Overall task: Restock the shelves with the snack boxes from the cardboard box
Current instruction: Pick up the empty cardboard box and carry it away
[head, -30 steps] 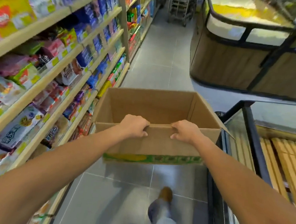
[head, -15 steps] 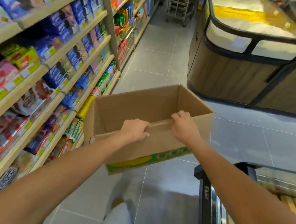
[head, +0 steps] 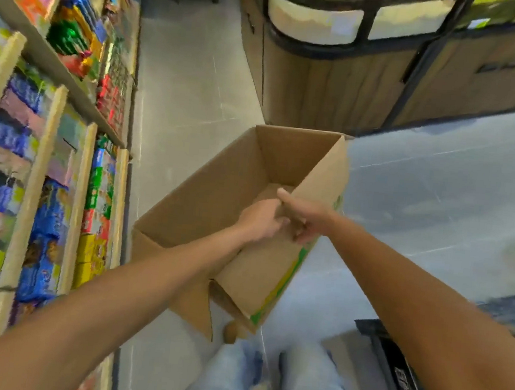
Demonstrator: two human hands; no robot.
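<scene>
An open cardboard box (head: pixel 219 191) hangs tilted in front of me above the aisle floor, its inside showing bare cardboard. My left hand (head: pixel 260 220) grips its near wall from the inner side. My right hand (head: pixel 304 215) holds the same wall edge from the outside, thumb over the rim. The two hands touch each other. Shelves (head: pixel 50 149) packed with colourful snack boxes and bags run along the left.
A wood-panelled display counter (head: pixel 339 83) with a black frame stands ahead on the right. A dark freezer edge (head: pixel 396 375) lies at the lower right. Grey tiled floor (head: pixel 186 71) runs between shelves and counter. My legs in light jeans show below.
The view has swung down and left. The box has tilted and turned, its right end now pointing away. My hands have come together on the near wall.
</scene>
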